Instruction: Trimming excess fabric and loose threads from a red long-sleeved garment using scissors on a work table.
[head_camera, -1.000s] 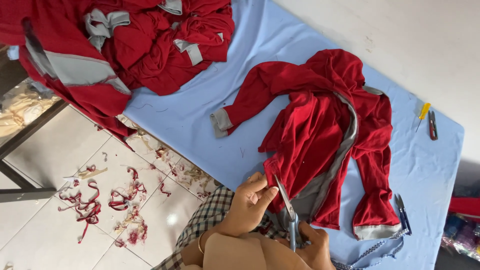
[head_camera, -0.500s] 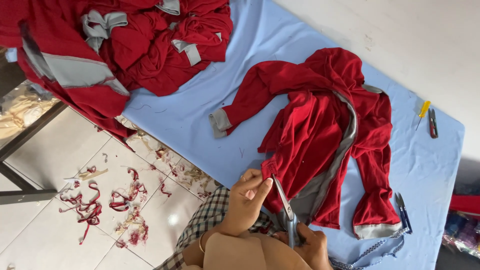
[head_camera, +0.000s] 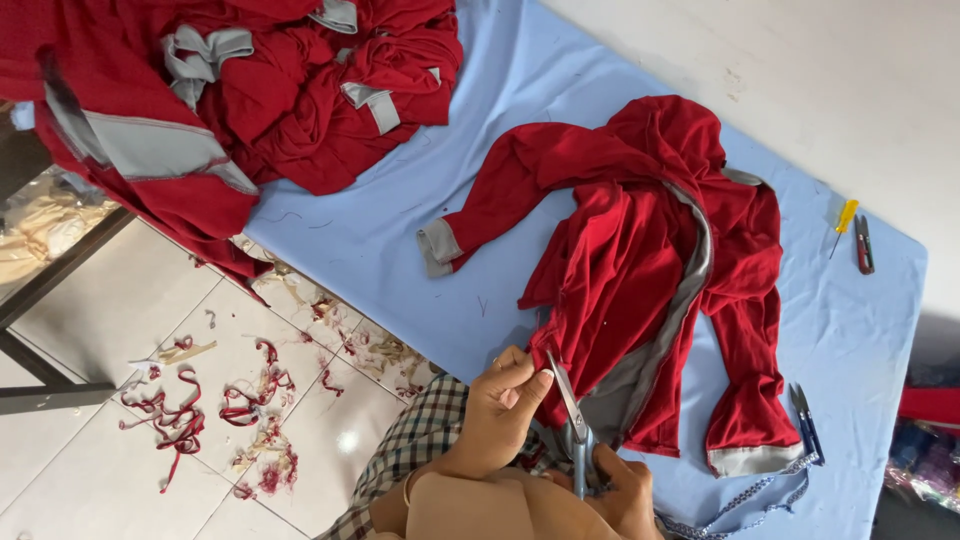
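Left hand (head_camera: 505, 405) pinching jacket (head_camera: 640, 290) hem, right hand (head_camera: 625, 490) clenched on scissors (head_camera: 572, 420); trimming underway, scraps (head_camera: 190, 410) on floor

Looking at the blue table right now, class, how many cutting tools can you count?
3. Scissors in the right hand at the jacket's hem; a red-handled snipper near the far edge; a blue snipper beside the jacket's cuff. Others may hide under the clothes pile.

We grip steel scissors (head_camera: 572, 418) in our right hand (head_camera: 622, 490); our left hand (head_camera: 500, 405) pinches the red, grey-trimmed jacket (head_camera: 640, 280) on the blue-covered table (head_camera: 560, 130).
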